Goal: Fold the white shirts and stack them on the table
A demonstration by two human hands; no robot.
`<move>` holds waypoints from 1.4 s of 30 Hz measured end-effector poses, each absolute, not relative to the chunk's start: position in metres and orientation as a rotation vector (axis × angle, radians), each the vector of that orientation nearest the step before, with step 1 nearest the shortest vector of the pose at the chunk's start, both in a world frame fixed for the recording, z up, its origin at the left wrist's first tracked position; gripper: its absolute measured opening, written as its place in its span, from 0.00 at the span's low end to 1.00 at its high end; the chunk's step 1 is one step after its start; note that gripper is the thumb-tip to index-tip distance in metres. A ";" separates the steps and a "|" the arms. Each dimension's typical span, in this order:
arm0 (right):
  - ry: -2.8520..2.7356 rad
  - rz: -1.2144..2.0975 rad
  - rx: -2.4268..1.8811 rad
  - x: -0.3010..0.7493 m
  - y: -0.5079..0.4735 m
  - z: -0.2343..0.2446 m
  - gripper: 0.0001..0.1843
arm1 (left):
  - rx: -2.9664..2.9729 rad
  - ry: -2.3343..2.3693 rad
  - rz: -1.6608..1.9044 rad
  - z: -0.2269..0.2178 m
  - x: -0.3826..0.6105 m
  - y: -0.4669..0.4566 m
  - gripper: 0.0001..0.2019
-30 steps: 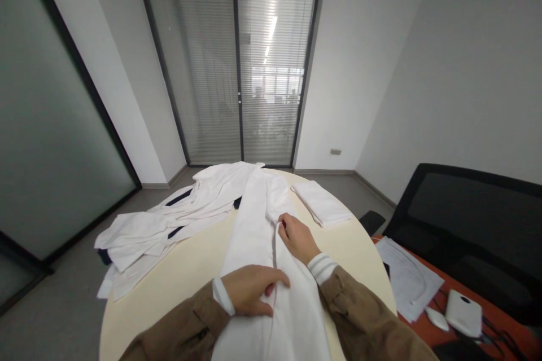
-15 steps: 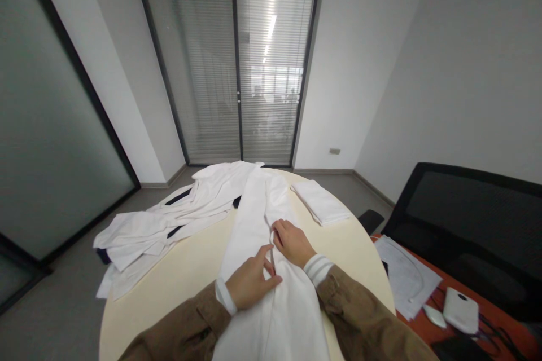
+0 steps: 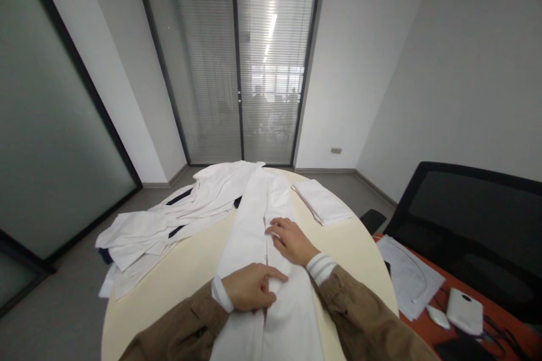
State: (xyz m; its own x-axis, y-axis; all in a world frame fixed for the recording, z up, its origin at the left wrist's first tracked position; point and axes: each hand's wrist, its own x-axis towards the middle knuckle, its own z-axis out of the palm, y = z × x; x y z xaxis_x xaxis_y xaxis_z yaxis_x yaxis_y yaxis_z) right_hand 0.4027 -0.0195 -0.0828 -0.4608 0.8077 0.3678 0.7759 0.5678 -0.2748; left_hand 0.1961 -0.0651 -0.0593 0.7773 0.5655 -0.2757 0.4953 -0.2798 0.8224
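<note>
A long white cloth [image 3: 249, 231] lay on the round table [image 3: 182, 282], its long axis running straight out from the person toward the far rim, with its near end passing out of view at the bottom. Two lengthwise parts of it met along a seam [image 3: 266, 208] near its middle, and both hands were placed by that line. The left hand [image 3: 249, 287] was the nearer to the person's body; it came in from the left across the near part of the cloth, its forefinger stretched over the seam onto the right part, its thumb set apart below and the other fingers tucked mostly out of sight. The right hand [image 3: 292, 241] sat farther out along the same axis, reaching in from the right over the right part, with its bent fingertips at the seam; whether they pinched any fabric could not be told. So the cloth lay directly beneath both hands, one ahead of the other, and its far stretch ran beyond the right hand. To the left, a loose heap of white clothes [image 3: 203, 203] with dark patches lay close against the cloth's far part. On the right, a neatly folded white piece [image 3: 322, 203] lay just beside it, nearer to the right hand than to the left.
</note>
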 end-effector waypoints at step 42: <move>-2.194 0.286 -1.614 0.422 0.041 -0.082 0.21 | 2.707 0.777 0.051 -0.077 0.196 -0.062 0.44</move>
